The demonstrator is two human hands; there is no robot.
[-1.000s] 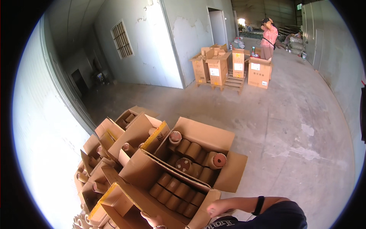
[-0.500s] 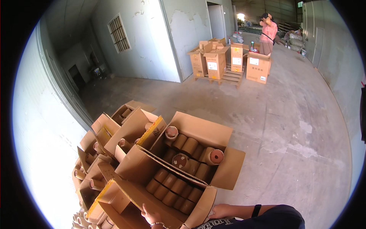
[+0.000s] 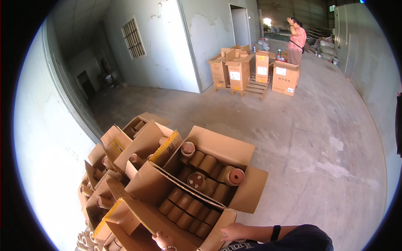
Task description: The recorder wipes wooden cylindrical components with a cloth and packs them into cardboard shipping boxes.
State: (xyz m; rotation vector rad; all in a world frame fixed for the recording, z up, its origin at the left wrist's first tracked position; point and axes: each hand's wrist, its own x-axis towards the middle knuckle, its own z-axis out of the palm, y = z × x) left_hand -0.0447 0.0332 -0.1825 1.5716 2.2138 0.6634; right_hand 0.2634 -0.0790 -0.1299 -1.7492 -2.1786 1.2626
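In front of me stands an open cardboard carton holding rows of brown cardboard-coloured cylinders banded with black straps. My left hand is closed over the edge of its near left flap, a beaded bracelet at the wrist. At the near right side, my right hand is closed on the carton's right-hand flap; its fingertips are partly hidden. Right behind is a second open carton with similar cylinders, some upright with reddish ends, such as the upright cylinder.
More open cartons crowd the left, with loose tubes below them. Farther off, several cartons stand on and beside a wooden pallet. A person in pink stands behind them. Concrete floor stretches to the right.
The view has shifted slightly. My right hand has moved a little left along the carton's side; my left hand has moved slightly left. The person in pink has turned, one hand still raised.
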